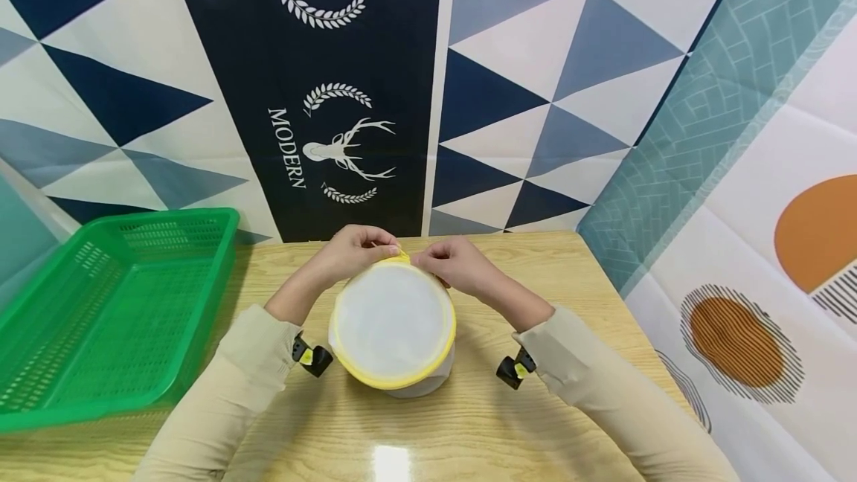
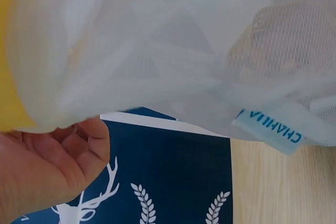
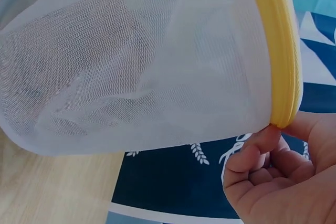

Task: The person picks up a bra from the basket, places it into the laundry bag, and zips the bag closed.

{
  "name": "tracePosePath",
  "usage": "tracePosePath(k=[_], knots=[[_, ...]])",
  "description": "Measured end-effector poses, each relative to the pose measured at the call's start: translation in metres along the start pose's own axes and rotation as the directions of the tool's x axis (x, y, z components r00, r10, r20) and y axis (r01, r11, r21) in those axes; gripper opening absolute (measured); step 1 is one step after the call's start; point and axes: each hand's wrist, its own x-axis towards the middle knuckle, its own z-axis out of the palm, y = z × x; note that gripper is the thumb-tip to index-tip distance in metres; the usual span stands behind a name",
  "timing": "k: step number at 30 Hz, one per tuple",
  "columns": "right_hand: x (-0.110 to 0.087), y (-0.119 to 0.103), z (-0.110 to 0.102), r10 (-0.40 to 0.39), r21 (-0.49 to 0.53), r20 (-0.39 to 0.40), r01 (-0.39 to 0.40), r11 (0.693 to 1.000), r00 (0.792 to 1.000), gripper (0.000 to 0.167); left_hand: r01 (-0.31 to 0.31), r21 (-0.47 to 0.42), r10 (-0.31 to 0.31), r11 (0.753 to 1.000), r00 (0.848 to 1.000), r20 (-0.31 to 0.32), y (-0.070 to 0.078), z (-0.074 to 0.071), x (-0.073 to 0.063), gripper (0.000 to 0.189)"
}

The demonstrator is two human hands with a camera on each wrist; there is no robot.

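Observation:
A white mesh laundry bag [image 1: 393, 322] stands on the table, its round top facing up and ringed by a yellow zipper [image 3: 286, 51]. At the far edge of that ring, my left hand [image 1: 358, 250] pinches the rim between thumb and fingers. Close to its right, my right hand [image 1: 462, 265] pinches the zipper band with thumb and forefinger. The right wrist view shows this grip at the end of the yellow band. A pale label [image 2: 273, 129] with blue letters hangs from the bag's side. Something tan shows dimly through the mesh in the left wrist view; its kind is unclear.
A green plastic basket [image 1: 114, 407] with perforated walls sits at the left of the wooden table [image 1: 535, 422]. Behind the table rises a patterned wall covering [image 1: 348, 58], and another patterned sheet [image 1: 723, 266] borders the right side.

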Motion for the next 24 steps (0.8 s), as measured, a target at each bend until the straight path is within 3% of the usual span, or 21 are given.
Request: tracePosePath(k=[12,20,24], knots=[[-0.0062,-0.0026,-0.0006,0.006,0.019,0.014,-0.006,1.000,1.000,0.023,-0.008,0.021,0.007,1.000,0.999,0.048,0.0070,-0.0002,0.0020,0.019],[-0.0055,-0.0013,0.0006,0.002,0.010,-0.003,-0.002,1.000,1.000,0.021,-0.020,0.024,0.019,1.000,0.999,0.048,0.0061,0.0005,-0.0002,0.020],[-0.0074,0.0009,-0.0002,0.023,0.005,-0.008,-0.023,1.000,1.000,0.020,-0.016,0.041,0.016,0.999,1.000,0.019,0.0043,0.0002,-0.0015,0.019]])
